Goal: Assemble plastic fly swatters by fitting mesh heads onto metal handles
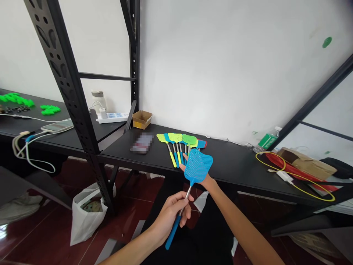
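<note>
Two hands hold a blue fly swatter (pixel 198 166) in the air, just in front of a black shelf (pixel 228 173). The left hand (pixel 169 217) is closed around the swatter's steel shaft, above its blue handle. The right hand (pixel 206 180) is open behind the mesh head, with its fingertips (pixel 185 157) showing past the edge.

Beyond the head, more swatters (pixel 176 141) in yellow, green and blue lie fanned out on the shelf, nearly touching the raised head from the camera's view. To their left are a blurred packet (pixel 142 142) and a small cardboard box (pixel 142 119). Further right stand a water bottle (pixel 268 140) and a loop of yellow cable (pixel 295 176) on red material (pixel 292 169).

Past a black upright (pixel 64 73), a second shelf (pixel 33 136) holds green pieces (pixel 50 109) and a phone (pixel 57 126), with a power strip (pixel 111 117) behind. A white bag (pixel 86 217) stands on the red tile floor (pixel 138 195).
</note>
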`<state>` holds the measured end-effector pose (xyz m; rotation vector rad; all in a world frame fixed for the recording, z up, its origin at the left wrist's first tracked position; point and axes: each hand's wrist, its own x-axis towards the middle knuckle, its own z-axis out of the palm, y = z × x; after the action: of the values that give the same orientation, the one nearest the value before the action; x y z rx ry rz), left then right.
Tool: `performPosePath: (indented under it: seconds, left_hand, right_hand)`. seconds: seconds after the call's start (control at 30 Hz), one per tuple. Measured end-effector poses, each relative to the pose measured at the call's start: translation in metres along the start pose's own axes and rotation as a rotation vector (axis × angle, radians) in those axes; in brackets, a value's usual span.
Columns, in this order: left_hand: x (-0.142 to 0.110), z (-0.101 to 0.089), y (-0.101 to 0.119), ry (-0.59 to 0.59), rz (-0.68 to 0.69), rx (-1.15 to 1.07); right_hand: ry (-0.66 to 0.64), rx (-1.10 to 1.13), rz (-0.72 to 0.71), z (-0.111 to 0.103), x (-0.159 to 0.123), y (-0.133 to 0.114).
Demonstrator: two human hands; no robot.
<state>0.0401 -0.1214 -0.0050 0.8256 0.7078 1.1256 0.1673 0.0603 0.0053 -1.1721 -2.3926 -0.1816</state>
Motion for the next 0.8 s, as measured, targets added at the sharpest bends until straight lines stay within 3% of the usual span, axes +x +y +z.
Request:
performPosePath:
  seconds: [0.17,0.37,0.63,0.8]
  left_hand:
    - [0.000,0.001,0.000,0.003,0.000,0.003]
    - [0.001,0.000,0.003,-0.002,0.014,-0.011]
    - [0.000,-0.003,0.005,-0.001,0.062,-0.027]
    - [0.001,-0.008,0.006,0.017,0.080,-0.024]
  right_hand:
    - [-0.085,-0.018,-0.017,0.003,0.001,-0.027]
    - [-0.157,0.040,0.050,0.022,0.010,-0.049]
    - [-0.162,0.076,0.145,0.036,0.043,-0.081]
    - [-0.100,0.059,0.149,0.047,0.065,-0.091]
